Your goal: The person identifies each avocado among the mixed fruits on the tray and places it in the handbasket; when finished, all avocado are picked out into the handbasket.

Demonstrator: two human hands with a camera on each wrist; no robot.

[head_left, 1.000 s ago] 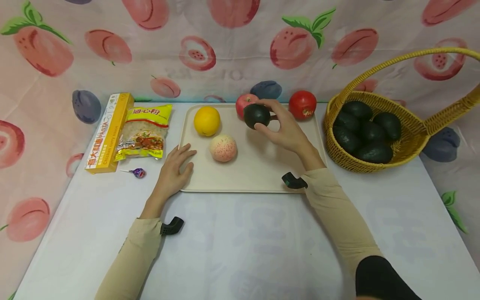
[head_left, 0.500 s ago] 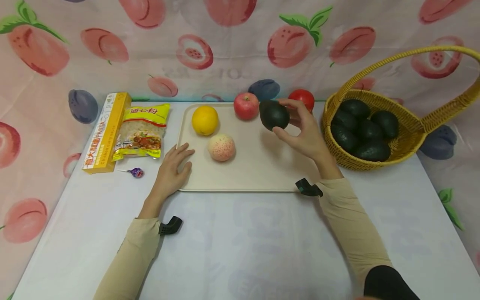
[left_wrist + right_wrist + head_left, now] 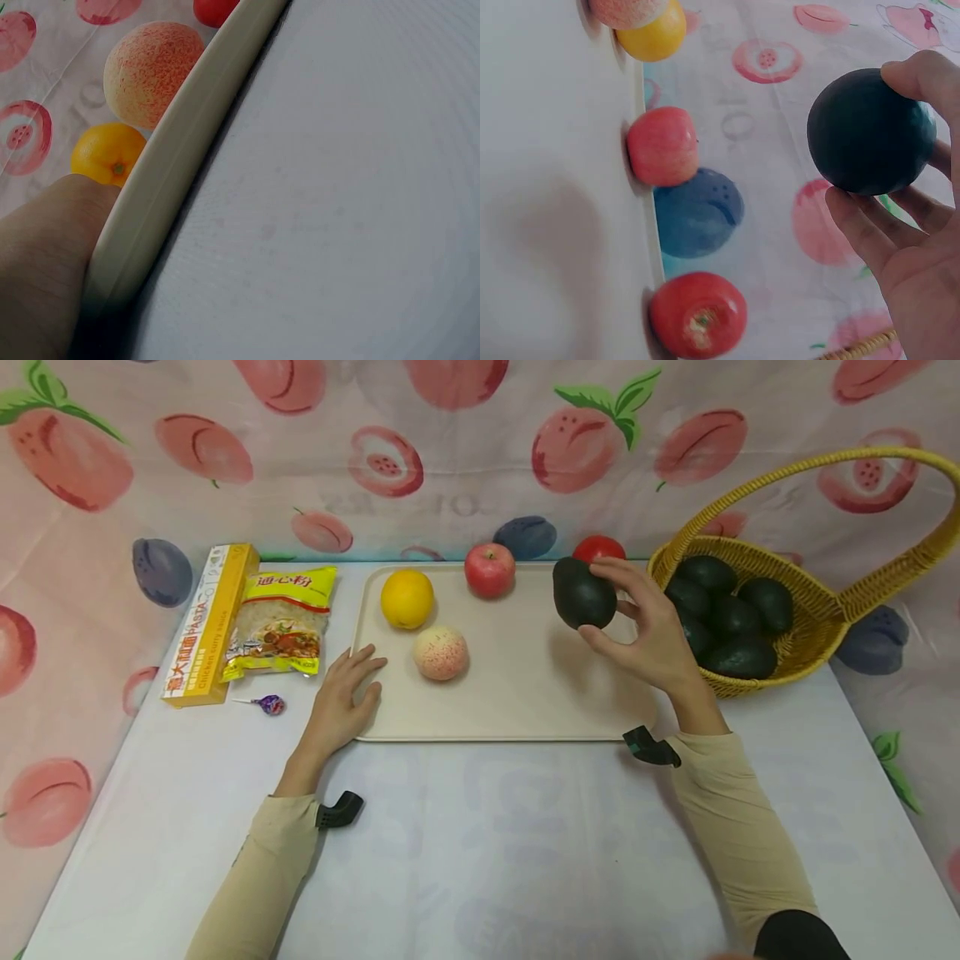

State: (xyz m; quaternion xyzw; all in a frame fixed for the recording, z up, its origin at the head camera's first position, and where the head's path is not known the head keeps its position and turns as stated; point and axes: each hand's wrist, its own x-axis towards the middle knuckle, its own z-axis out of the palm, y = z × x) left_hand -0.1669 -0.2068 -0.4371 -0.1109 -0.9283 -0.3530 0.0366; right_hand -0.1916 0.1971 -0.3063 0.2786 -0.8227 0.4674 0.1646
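Note:
My right hand (image 3: 652,631) holds a dark green avocado (image 3: 585,595) between thumb and fingertips, raised above the right part of a cream tray (image 3: 510,702). In the right wrist view the avocado (image 3: 871,131) shows rounded end on, gripped at its side. With fingers spread, my left hand (image 3: 341,697) rests at the tray's left edge. On the tray lie an orange (image 3: 407,599), a pale peach with pink specks (image 3: 441,653) and a red apple (image 3: 490,571). A round red fruit (image 3: 598,547) at the back right is partly hidden behind the avocado and hand.
A yellow wicker basket (image 3: 817,647) with a tall handle holds several avocados, right of the tray. On the left are a yellow pasta box (image 3: 210,627), a bag of pasta (image 3: 281,622) and a lollipop (image 3: 271,704). A fruit-print cloth (image 3: 450,460) hangs behind.
My right hand has carried the avocado rightward and toward me, from in front of the apple to near the round red fruit. The left hand has stayed at the tray's edge.

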